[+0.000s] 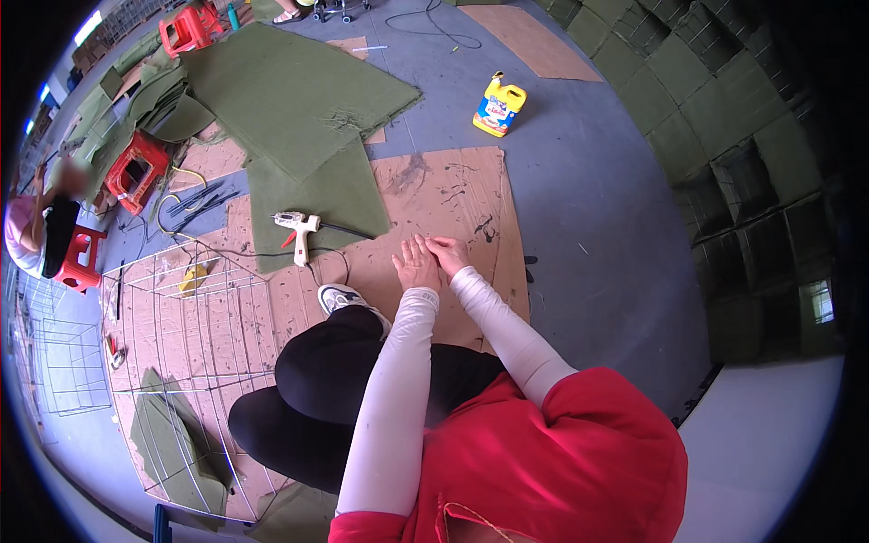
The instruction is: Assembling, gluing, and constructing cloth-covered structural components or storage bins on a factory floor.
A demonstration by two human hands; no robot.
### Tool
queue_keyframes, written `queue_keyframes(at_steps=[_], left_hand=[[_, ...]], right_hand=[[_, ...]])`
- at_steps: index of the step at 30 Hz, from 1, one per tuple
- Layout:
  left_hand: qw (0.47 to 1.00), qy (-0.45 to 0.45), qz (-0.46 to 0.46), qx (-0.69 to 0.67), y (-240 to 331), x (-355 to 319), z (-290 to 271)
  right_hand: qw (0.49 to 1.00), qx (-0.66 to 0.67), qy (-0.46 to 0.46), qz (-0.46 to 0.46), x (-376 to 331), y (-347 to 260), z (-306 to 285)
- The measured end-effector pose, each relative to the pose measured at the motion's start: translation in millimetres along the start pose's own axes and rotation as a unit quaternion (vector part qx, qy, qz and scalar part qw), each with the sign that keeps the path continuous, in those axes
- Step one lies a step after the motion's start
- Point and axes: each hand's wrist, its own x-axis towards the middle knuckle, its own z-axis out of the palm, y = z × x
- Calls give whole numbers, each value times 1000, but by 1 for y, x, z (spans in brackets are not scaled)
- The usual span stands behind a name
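My left hand (417, 266) is held out over the brown cardboard (453, 199), palm down, its fingers stretched and slightly apart. Against its side, my right hand (448, 254) has its fingers bent and pressed together at the left fingers; anything between them is too small to make out. Left of my hands, a white glue gun (305, 237) with a red trigger lies on a green sheet (312, 195). A black stick sticks out of its rear toward my hands. Its cord loops over the cardboard close to my shoe (344, 297).
A wire frame (213, 376) stands left of my legs, with green pieces (172, 434) beneath it. Beyond lie large green sheets (290, 90), red stools (138, 172) and a yellow jug (498, 107). Stacked green blocks (724, 100) line the right. Another person (32, 226) sits far left.
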Motion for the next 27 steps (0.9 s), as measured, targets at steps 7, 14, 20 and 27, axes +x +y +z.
queue_keyframes(at_steps=[7,14,20,27], left_hand=[[998,-5,-42,-42,-2,5,6],[998,-19,-34,-47,-2,3,0],[999,10,-12,-37,-2,2,1],[1000,-5,-2,-31,-2,2,3]], right_hand=[[991,-94,39,-92,-2,6,6],[999,-33,22,-21,-1,-2,2],[988,83,-47,123,-6,-15,-3],[979,97,-83,160,-4,-14,-9]])
